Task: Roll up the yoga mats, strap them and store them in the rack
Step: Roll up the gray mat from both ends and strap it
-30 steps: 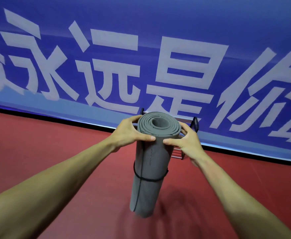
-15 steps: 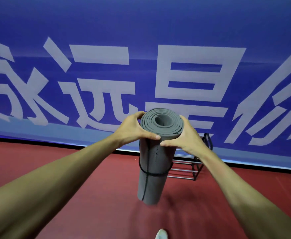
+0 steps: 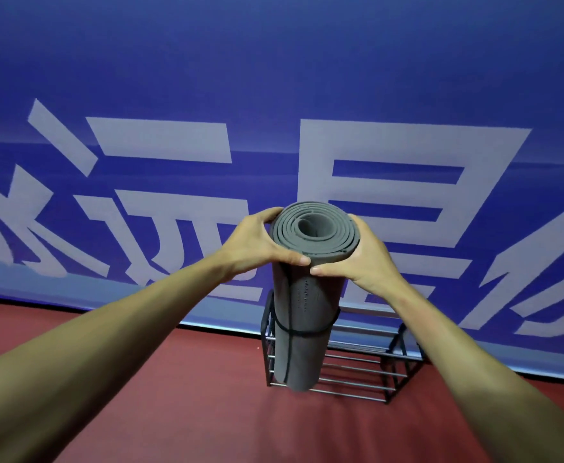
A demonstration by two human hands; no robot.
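One rolled mat [image 3: 302, 312], long axis upright

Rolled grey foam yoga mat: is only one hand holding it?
No, the left hand and right hand both grip the top of the rolled grey foam yoga mat.

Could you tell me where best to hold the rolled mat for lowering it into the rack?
Grip the rolled mat near its top end, from both sides, as the left hand and right hand do: it hangs upright, bottom free.
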